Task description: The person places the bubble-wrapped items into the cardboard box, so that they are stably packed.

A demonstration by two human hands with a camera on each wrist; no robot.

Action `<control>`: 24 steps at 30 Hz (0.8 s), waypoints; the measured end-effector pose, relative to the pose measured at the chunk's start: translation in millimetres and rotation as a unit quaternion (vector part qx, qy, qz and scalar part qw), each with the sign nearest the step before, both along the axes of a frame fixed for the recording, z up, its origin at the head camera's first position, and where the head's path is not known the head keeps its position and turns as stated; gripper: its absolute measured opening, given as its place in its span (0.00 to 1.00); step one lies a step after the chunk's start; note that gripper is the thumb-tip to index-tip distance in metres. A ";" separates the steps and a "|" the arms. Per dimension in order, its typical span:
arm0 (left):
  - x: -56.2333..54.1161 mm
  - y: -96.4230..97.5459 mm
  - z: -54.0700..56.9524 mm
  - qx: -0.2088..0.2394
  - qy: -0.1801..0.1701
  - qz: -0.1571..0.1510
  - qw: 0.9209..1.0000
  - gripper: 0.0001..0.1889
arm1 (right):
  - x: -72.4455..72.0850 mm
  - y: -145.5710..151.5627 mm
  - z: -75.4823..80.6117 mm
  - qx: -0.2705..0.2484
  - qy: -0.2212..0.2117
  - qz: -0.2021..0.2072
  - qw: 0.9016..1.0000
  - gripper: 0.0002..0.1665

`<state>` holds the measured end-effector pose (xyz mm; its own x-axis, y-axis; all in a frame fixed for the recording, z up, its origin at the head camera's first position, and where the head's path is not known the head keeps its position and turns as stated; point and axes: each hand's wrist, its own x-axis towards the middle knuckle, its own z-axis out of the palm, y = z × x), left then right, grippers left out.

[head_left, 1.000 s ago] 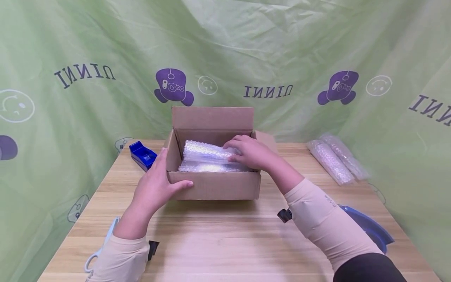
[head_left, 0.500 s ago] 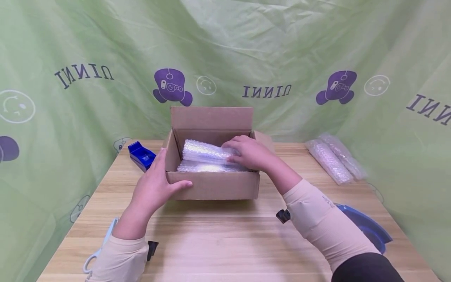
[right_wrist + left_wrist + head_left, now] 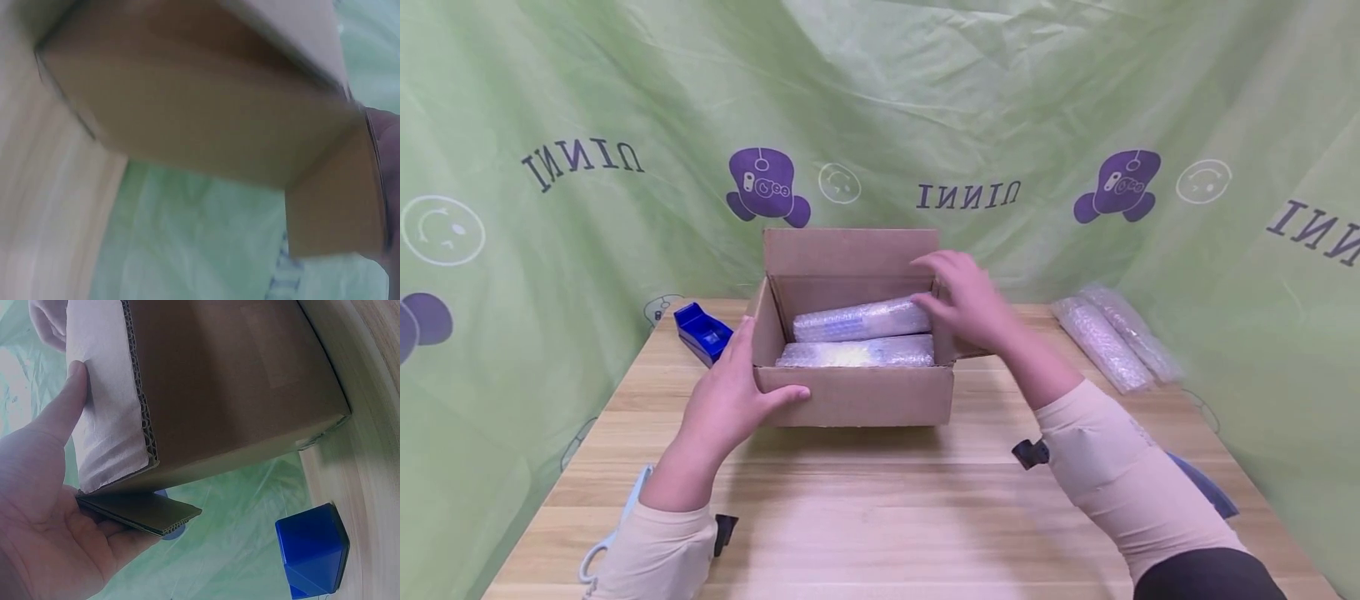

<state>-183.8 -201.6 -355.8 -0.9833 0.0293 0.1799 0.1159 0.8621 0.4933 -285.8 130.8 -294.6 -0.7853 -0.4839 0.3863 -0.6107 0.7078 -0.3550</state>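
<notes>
An open cardboard box (image 3: 853, 398) stands mid-table, its back flap upright. Inside lie two bubble-wrapped bundles: a far one (image 3: 880, 320) with blue showing through the wrap, and a near one (image 3: 857, 352) along the front wall. My left hand (image 3: 726, 396) grips the box's front left corner. In the left wrist view, the thumb of that left hand (image 3: 47, 531) presses the front flap (image 3: 109, 400) while the fingers lie behind the side flap (image 3: 144, 512). Over the box's right edge, my right hand (image 3: 973, 304) has spread fingers and holds nothing; its fingertips are close to the far bundle.
Left of the box sits a blue tape dispenser (image 3: 703, 333). Light blue scissors (image 3: 598, 550) lie partly under the left forearm. Two bubble-wrapped rolls (image 3: 1105, 346) lie at the back right. A blue curved object (image 3: 1206, 487) is mostly hidden by the right sleeve.
My right hand has let go of the far bundle and moved up and right. That bundle now lies lower and farther back, its right end raised. My left hand stays in place.
</notes>
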 end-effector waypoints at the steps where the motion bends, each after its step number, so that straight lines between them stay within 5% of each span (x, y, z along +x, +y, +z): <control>1: 0.0 0.1 -0.1 0.000 0.001 0.000 1.000 0.70 | -0.8 8.0 4.4 -0.011 -0.007 -0.013 1.000 0.33; 6: 0.0 0.3 0.0 -0.003 0.003 -0.002 1.000 0.70 | -11.0 59.0 18.1 -0.053 -0.016 -0.089 0.994 0.40; 11: 0.7 0.9 0.9 0.001 0.002 0.000 1.000 0.69 | -23.3 112.8 14.9 -0.082 -0.015 -0.181 0.980 0.44; 24: 0.0 1.1 1.2 0.001 0.003 -0.002 1.000 0.69 | -34.4 210.5 -41.9 0.007 -0.128 -0.292 0.948 0.56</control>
<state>-183.8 -200.5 -354.7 -0.9821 0.0327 0.1857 0.1221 0.8609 0.4939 -320.2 341.3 -336.5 -0.9877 0.0591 0.1446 -0.0084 0.9042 -0.4270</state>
